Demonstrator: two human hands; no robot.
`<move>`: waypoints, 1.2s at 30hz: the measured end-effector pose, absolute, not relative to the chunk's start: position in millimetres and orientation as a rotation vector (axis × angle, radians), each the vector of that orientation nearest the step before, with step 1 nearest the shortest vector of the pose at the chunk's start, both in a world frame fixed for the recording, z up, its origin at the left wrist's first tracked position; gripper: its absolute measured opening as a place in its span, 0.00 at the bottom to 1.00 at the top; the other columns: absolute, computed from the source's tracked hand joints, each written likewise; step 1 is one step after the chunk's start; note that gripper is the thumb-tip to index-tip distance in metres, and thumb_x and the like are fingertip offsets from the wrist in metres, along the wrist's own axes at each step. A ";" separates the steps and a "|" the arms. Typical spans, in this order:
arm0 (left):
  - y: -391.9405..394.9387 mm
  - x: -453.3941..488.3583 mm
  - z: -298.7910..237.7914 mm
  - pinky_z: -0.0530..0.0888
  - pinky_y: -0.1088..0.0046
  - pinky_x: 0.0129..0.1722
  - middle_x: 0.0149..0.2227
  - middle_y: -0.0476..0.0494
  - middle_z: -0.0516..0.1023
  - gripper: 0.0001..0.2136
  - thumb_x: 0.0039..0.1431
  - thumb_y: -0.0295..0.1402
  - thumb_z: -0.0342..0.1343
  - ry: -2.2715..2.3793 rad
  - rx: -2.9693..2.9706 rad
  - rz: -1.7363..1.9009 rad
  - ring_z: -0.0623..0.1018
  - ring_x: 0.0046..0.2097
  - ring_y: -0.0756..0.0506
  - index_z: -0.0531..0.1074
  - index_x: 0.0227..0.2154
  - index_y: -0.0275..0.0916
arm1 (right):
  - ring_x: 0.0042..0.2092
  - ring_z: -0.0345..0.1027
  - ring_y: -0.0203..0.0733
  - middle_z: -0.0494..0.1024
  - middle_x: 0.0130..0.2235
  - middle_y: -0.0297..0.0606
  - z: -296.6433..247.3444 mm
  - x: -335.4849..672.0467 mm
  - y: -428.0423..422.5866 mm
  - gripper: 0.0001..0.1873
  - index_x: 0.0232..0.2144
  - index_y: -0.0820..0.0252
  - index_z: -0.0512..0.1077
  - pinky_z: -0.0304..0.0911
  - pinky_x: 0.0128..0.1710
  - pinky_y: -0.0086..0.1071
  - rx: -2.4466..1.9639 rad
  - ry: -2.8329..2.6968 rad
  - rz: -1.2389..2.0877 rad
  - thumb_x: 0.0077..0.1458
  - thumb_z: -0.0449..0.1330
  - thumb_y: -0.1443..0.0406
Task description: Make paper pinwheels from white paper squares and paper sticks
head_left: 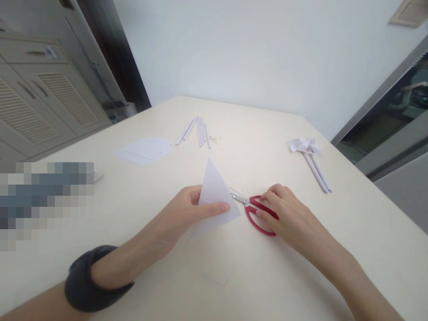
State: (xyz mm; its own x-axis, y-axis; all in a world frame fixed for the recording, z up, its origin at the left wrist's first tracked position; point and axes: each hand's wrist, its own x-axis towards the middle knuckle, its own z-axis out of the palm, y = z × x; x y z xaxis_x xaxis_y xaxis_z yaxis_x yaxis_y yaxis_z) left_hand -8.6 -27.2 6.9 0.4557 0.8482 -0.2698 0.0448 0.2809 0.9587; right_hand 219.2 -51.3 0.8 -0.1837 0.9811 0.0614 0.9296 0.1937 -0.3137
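Note:
My left hand (pixel 187 207) pinches a white sheet of paper (pixel 214 187), thumb on its near face and the other fingers mostly hidden behind. The paper stands up as a triangle with its point at the top. To its right, my right hand (pixel 284 214) is closed on the red handles of a pair of scissors (pixel 262 214). The metal blades point left, and their tips are hidden behind the paper. A thin scrap of paper (pixel 222 281) lies on the table below my left hand.
White paper sheets (pixel 147 149) lie stacked at the back left. Several rolled paper sticks (pixel 200 131) are at the back, with small thin bits (pixel 214 139) beside them. Paper pinwheels (pixel 306 145) on sticks lie at the right. A wall borders the table's (pixel 254 120) far edge.

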 end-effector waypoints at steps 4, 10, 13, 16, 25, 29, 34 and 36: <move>-27.8 -8.8 7.1 0.72 0.60 0.41 0.41 0.39 0.78 0.11 0.51 0.33 0.57 0.982 1.174 0.672 0.77 0.41 0.38 0.73 0.38 0.37 | 0.37 0.66 0.43 0.69 0.38 0.42 -2.2 211.5 -53.8 0.08 0.36 0.58 0.69 0.61 0.32 0.34 -1.854 -2.224 0.346 0.56 0.52 0.64; -27.5 -9.3 9.5 0.73 0.60 0.41 0.39 0.41 0.78 0.12 0.50 0.33 0.58 1.019 1.178 0.694 0.77 0.40 0.38 0.72 0.39 0.39 | 0.28 0.65 0.40 0.72 0.30 0.39 7.1 211.8 -50.3 0.09 0.27 0.58 0.69 0.58 0.24 0.32 -1.899 -2.016 0.524 0.53 0.55 0.60; -27.9 -10.3 12.5 0.73 0.60 0.40 0.39 0.42 0.78 0.11 0.52 0.33 0.57 1.019 1.194 0.720 0.77 0.40 0.39 0.72 0.40 0.40 | 0.30 0.68 0.39 0.75 0.35 0.40 20.4 214.6 -50.9 0.09 0.33 0.57 0.70 0.59 0.21 0.28 -1.781 -1.715 0.983 0.53 0.55 0.59; -28.7 -11.5 16.4 0.73 0.61 0.39 0.39 0.42 0.78 0.11 0.53 0.33 0.56 1.031 1.205 0.771 0.77 0.39 0.39 0.71 0.40 0.40 | 0.35 0.68 0.38 0.74 0.36 0.37 27.9 212.6 -53.0 0.06 0.34 0.57 0.68 0.62 0.27 0.27 -1.526 -1.512 1.328 0.52 0.57 0.63; -30.9 -18.0 20.2 0.73 0.70 0.34 0.40 0.47 0.78 0.14 0.51 0.32 0.59 1.156 1.363 0.963 0.77 0.38 0.42 0.70 0.43 0.44 | 0.22 0.54 0.31 0.59 0.24 0.27 22.4 184.5 -71.2 0.22 0.28 0.55 0.56 0.54 0.20 0.26 -1.144 -1.195 1.481 0.45 0.62 0.49; -34.5 -12.9 28.4 0.74 0.68 0.36 0.41 0.46 0.78 0.16 0.50 0.33 0.60 1.182 1.371 1.004 0.77 0.40 0.40 0.69 0.43 0.43 | 0.23 0.52 0.33 0.59 0.26 0.30 19.7 184.5 -77.2 0.29 0.30 0.55 0.56 0.52 0.20 0.28 -1.135 -1.421 1.418 0.43 0.51 0.37; -39.1 -3.0 39.8 0.73 0.72 0.30 0.34 0.47 0.80 0.13 0.46 0.34 0.62 1.255 1.324 1.096 0.77 0.34 0.43 0.71 0.37 0.40 | 0.30 0.60 0.37 0.67 0.30 0.34 18.6 184.5 -84.1 0.20 0.29 0.56 0.58 0.58 0.32 0.32 -1.361 -1.718 1.287 0.53 0.51 0.46; -39.6 -1.0 41.6 0.73 0.72 0.30 0.34 0.48 0.80 0.12 0.47 0.35 0.61 1.257 1.334 1.101 0.77 0.34 0.43 0.71 0.37 0.40 | 0.31 0.62 0.38 0.69 0.30 0.34 19.3 183.8 -84.5 0.20 0.28 0.56 0.58 0.59 0.34 0.33 -1.371 -1.787 1.300 0.53 0.52 0.47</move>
